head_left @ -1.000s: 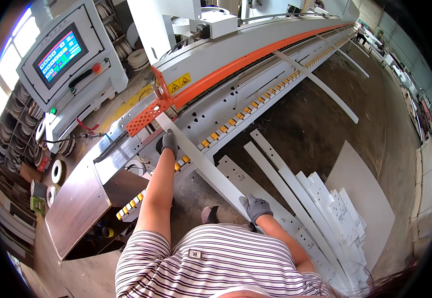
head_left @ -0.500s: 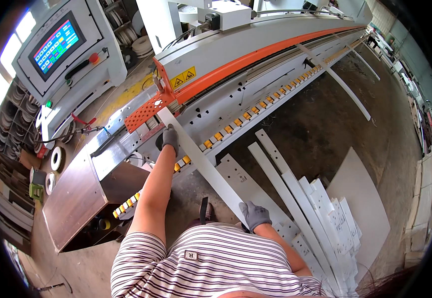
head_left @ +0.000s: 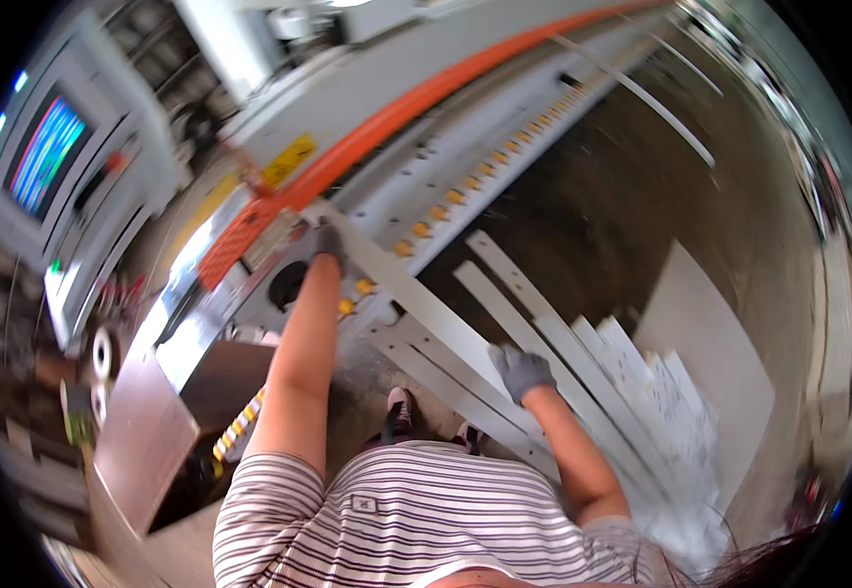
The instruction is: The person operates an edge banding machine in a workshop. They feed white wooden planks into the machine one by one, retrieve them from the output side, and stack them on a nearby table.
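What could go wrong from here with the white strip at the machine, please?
The left hand is close to the orange perforated plate, so its fingers might get pinched there. The right hand, at the near end of the white strip, is close to the white boards and could knock them.

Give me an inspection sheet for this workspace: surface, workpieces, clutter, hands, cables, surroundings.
Surface: grey metal machine bed, edged with small yellow pieces.
Workpieces: long flat white board, angled out from the bed's near end.
Clutter: stacked long white strips, some with holes, on the right.
Hands: grey-gloved left hand at the board's far end, grip blurred; grey-gloved right hand gripping its near end.
Cables: nothing seen clearly through the blur.
Surroundings: grey control cabinet with lit screen, left.
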Tool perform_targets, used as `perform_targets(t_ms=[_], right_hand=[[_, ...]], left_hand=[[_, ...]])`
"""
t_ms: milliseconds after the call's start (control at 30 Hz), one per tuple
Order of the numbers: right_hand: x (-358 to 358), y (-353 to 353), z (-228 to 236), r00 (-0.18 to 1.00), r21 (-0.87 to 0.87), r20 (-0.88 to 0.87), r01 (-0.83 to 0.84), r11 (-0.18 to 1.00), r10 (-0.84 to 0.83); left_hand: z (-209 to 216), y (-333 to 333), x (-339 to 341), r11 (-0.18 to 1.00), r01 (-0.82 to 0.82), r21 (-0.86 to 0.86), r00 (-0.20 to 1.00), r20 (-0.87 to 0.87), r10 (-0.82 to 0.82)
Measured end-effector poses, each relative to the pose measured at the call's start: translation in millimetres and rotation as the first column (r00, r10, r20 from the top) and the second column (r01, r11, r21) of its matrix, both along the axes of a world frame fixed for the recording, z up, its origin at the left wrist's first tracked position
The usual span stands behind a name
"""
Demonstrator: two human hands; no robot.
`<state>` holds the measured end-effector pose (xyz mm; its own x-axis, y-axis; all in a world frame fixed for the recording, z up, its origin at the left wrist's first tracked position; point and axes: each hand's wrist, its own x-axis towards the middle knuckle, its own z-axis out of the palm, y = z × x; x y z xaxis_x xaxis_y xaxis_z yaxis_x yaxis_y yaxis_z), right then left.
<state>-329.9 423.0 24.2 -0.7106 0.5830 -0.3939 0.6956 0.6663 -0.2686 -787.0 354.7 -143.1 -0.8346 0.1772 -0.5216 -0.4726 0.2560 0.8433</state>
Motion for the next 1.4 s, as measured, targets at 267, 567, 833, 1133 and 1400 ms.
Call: perform_targets(t_ms=[267, 567, 833, 1133, 1400], right_hand=[[-64, 86, -39, 0.921, 0.198, -0.389, 0.078, 0.977, 0.006], [155, 194, -86, 0.567, 0.265, -0.22, 0.818, 0.511, -0.794], [171, 186, -111, 0.743, 0.339, 0.115, 0.595, 0.729, -0.66], [183, 201, -118, 0.792, 0.392, 0.273, 0.427, 0.815, -0.546], [56, 112, 28, 0.909, 0.15, -0.366, 0.268, 0.952, -0.198]], left_hand=[[84, 10, -74, 0.913, 0.408, 0.02, 0.913, -0.016, -0.408], [107, -126, 63, 0.924, 0.373, -0.084, 0.742, -0.571, -0.351], [48, -182, 125, 0.813, 0.582, 0.024, 0.792, -0.246, -0.559], [18, -199, 159, 0.81, 0.585, 0.037, 0.81, 0.027, -0.586], [104, -151, 236, 0.582, 0.811, 0.062, 0.578, -0.235, -0.781]])
